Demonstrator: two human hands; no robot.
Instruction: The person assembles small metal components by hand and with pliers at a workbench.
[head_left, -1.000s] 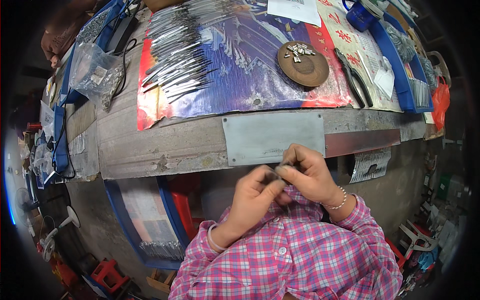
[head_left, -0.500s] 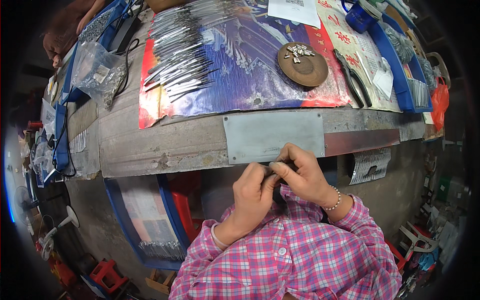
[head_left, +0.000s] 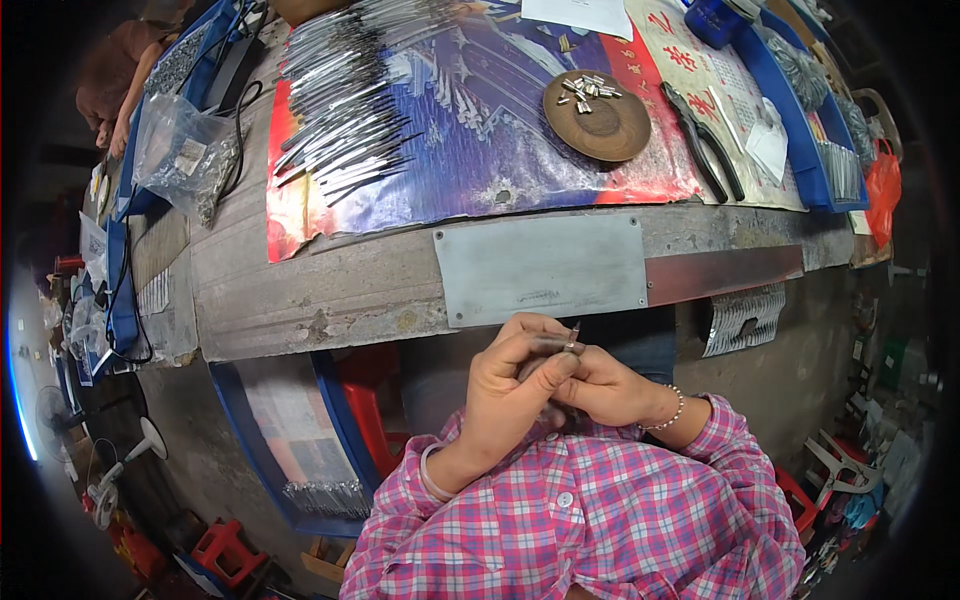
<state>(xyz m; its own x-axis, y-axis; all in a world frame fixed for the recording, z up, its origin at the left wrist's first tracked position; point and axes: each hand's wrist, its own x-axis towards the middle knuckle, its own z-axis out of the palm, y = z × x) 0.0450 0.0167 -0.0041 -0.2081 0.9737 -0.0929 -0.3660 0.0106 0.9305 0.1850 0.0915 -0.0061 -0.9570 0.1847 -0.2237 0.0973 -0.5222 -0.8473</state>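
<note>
My left hand (head_left: 520, 372) and my right hand (head_left: 612, 388) meet in front of the bench edge, close to my shirt. A small slim metal piece with a dark pointed tip (head_left: 575, 333) sticks up between the thumb and forefinger of the left hand. The fingers of the right hand are closed right against it from below; what they grip is hidden. Just beyond the hands, a grey metal plate (head_left: 540, 265) is fixed to the bench edge. A round brown dish (head_left: 607, 135) farther back holds several small silvery metal sleeves (head_left: 590, 90).
Many thin metal rods (head_left: 345, 110) lie on a printed sheet (head_left: 470, 180). Black-handled pliers (head_left: 708, 150) lie right of the dish. Blue trays (head_left: 800, 150) line the right side; a plastic bag (head_left: 180, 150) sits left. A blue drawer (head_left: 335, 430) hangs below. Another person's arm (head_left: 130, 105) shows far left.
My hands have turned and shifted slightly down, with the left thumb now over the right fingers. The metal piece's tip has come into sight. The whole view has shifted a little.
</note>
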